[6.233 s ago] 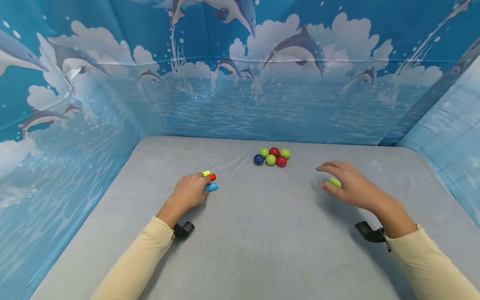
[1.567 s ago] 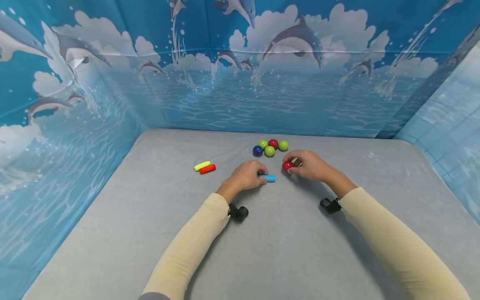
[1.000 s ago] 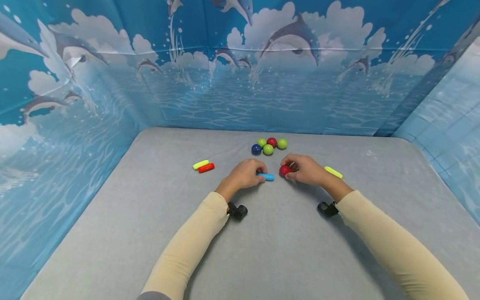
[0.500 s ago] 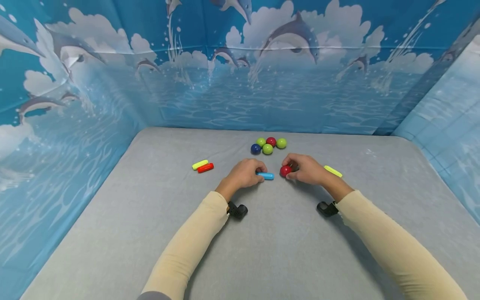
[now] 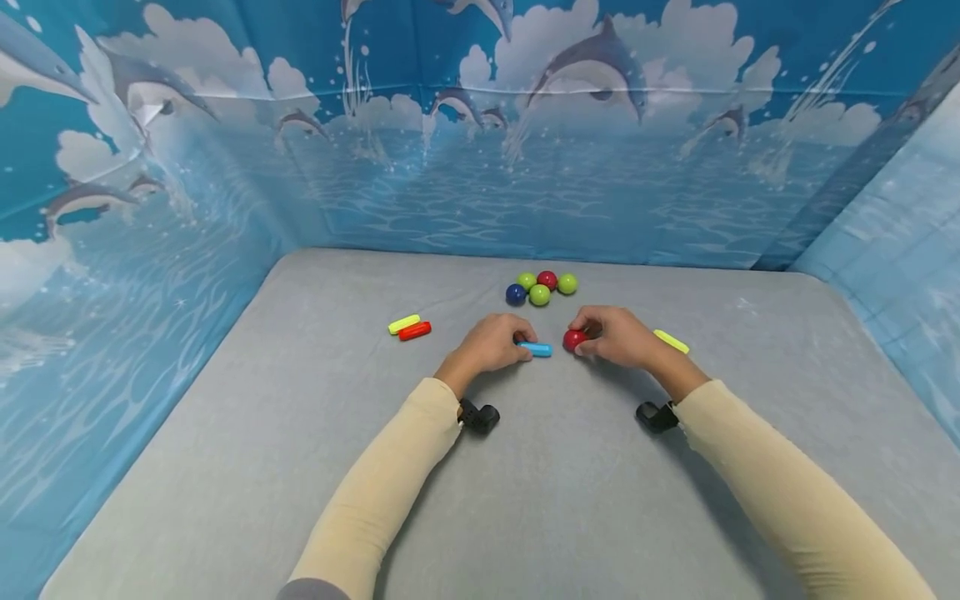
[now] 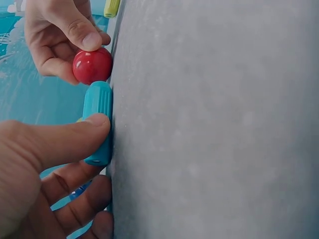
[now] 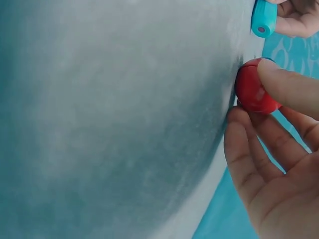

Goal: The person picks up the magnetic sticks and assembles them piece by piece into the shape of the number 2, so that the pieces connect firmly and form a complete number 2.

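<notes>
My left hand (image 5: 493, 342) pinches a short blue ribbed cylinder (image 5: 538, 350) between thumb and fingers at the middle of the table. In the left wrist view the thumb lies along the cylinder (image 6: 98, 102), which rests on the grey cloth. Just to its right, my right hand (image 5: 617, 337) holds a glossy red ball (image 5: 573, 340) between thumb and fingers. The right wrist view shows a seam line on this ball (image 7: 255, 88), low against the cloth. A small gap separates ball and cylinder in the head view.
Behind the hands sit a dark blue ball (image 5: 515, 294), another red ball (image 5: 547, 280) and several green balls (image 5: 539, 295). A yellow cylinder (image 5: 404, 324) and a red cylinder (image 5: 415, 331) lie at left, another yellow cylinder (image 5: 671, 342) at right. Dolphin-printed curtains (image 5: 420, 200) border the grey table (image 5: 570, 492).
Since the oldest frame, my left hand has brought the blue cylinder rightward. My right hand has left the right-hand yellow cylinder and drawn a red ball forward from the group. Lately both hands barely move.
</notes>
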The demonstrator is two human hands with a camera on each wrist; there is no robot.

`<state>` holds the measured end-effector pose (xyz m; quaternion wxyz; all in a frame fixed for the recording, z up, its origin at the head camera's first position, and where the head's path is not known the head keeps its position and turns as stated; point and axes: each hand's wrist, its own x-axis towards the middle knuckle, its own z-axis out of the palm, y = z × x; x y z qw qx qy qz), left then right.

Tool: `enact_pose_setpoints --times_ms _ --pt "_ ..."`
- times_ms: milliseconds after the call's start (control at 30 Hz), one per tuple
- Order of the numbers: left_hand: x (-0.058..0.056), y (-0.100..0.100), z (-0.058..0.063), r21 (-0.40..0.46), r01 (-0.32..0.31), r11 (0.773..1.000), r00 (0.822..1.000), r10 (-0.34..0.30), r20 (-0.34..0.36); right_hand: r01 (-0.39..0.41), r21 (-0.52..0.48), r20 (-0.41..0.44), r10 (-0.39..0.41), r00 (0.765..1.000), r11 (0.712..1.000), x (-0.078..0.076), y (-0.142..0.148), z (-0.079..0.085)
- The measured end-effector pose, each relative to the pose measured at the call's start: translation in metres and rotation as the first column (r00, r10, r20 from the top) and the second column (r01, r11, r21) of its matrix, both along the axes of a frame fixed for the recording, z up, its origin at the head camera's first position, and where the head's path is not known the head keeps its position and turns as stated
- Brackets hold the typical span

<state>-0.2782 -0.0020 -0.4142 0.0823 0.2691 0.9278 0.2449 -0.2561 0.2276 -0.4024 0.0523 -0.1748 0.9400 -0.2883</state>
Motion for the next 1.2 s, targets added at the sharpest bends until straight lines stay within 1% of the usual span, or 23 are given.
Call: enact_pose_setpoints --times_ms 100,167,300,433,533,700,800,933,1067,1200 --pt "-0.0014 0.0007 0.0017 0.015 -0.001 1.0 1.0 0.001 0.005 0.005 0.014 0.0 -0.005 1.0 1.0 -0.0009 -0.0007 0.0038" --pt "-0.0014 0.0006 0.0034 0.021 -0.002 1.0 1.0 0.002 0.023 0.007 0.016 0.012 -0.008 1.0 1.0 -0.0011 -0.0018 0.0056" --pt "-0.0012 -0.001 0.004 0.031 -0.032 0.999 0.998 0.03 0.053 0.011 -0.004 0.039 -0.011 0.999 1.0 -0.002 -0.0027 0.0051" --pt "-0.002 -0.0008 0.004 0.05 -0.045 0.998 0.998 0.043 0.043 0.034 -0.03 0.043 -0.033 0.999 0.999 -0.0018 0.0002 0.0044" --pt "-0.0025 0.0001 0.0016 0.054 -0.046 0.997 0.998 0.044 0.049 0.041 -0.04 0.052 -0.039 0.998 0.998 -0.0008 0.0037 0.0029" --pt "-0.0019 0.0004 -0.0026 0.064 -0.071 0.995 0.995 0.066 0.075 -0.007 -0.052 0.046 0.009 0.999 0.999 -0.0014 0.0066 0.0002" --pt "-0.0008 -0.0008 -0.0038 0.073 -0.072 0.995 0.994 0.065 0.087 -0.031 -0.045 0.041 0.033 0.999 0.999 -0.0002 0.0052 0.0004" --pt "0.0005 -0.0018 -0.0037 0.087 -0.08 0.993 0.993 0.072 0.099 -0.028 -0.041 0.054 0.03 0.998 0.999 0.002 0.003 0.0016" --pt "0.0001 -0.0016 -0.0029 0.095 -0.068 0.993 0.994 0.059 0.09 -0.02 -0.025 0.054 0.021 0.998 0.999 0.002 0.0014 0.0017" --pt "-0.0021 -0.0018 -0.0055 0.1 -0.047 0.994 0.996 0.039 0.083 -0.026 -0.006 0.043 0.026 0.999 1.0 0.0013 0.0011 0.0002"
